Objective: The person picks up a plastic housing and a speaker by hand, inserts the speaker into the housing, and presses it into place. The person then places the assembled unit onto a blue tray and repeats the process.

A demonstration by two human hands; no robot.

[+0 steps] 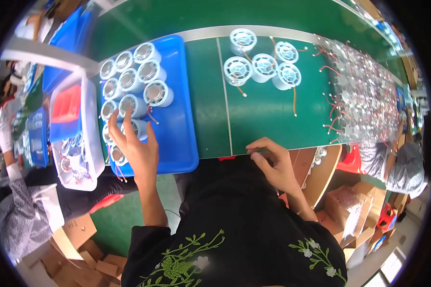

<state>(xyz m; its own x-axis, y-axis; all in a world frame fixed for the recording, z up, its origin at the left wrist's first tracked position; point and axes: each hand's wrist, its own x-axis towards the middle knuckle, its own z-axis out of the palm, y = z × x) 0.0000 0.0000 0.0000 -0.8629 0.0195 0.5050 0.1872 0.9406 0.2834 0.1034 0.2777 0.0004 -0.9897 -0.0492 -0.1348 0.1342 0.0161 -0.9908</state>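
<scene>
My left hand [134, 143] reaches into a blue tray [179, 119], fingers spread over several white and silver cylindrical parts [129, 81] with thin wires, touching the ones at the tray's near left. My right hand [273, 165] rests at the near edge of the green work surface [263, 119] with fingers curled; whether it holds a small thing I cannot tell. Several white round parts [263, 64] with orange wires stand on the green surface beyond it.
A heap of small silver pieces with red wires [364, 91] lies at the right. A white bin [88, 143] holding a red box and wired parts stands left of the tray. Cardboard boxes [354, 210] sit on the floor. Other people sit at both sides.
</scene>
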